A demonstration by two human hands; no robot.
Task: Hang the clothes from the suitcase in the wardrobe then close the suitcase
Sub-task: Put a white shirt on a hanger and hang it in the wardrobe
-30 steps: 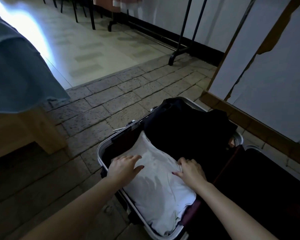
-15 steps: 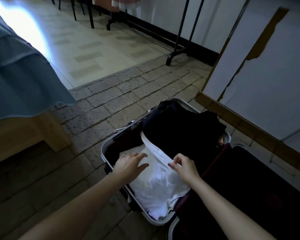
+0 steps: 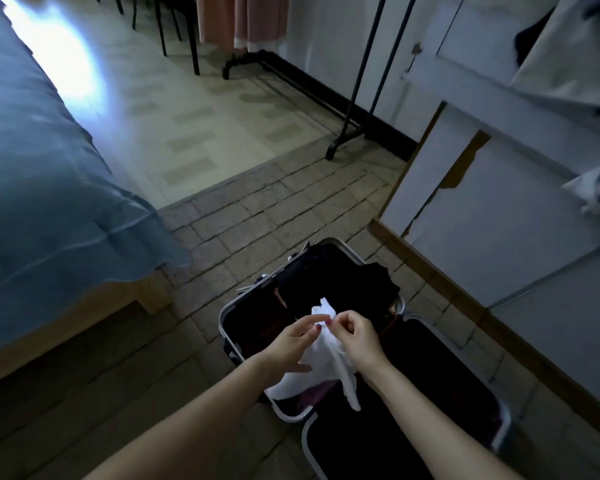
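Note:
An open suitcase (image 3: pixel 226 317) with a silver rim lies on the brick floor below me, its lid half (image 3: pixel 503 420) spread to the right. Dark clothes (image 3: pixel 343 275) fill the far end of the left half. A white garment (image 3: pixel 321 362) hangs bunched above the suitcase, lifted off the pile. My left hand (image 3: pixel 290 344) pinches its top edge with fingertips. My right hand (image 3: pixel 355 336) pinches the same edge just to the right, fingers curled. The wardrobe (image 3: pixel 520 188) with pale doors stands at the right; pale cloth shows at its upper right.
A bed with a blue cover (image 3: pixel 49 188) and wooden frame fills the left. A black clothes rail (image 3: pixel 357 98) stands at the back by the wall, with pink fabric (image 3: pixel 243 19) hanging behind. Tiled floor lies between bed and rail.
Both hands have lifted the white garment out of the suitcase; it was lying flat a second ago. My view has risen, so the suitcase looks smaller and lower.

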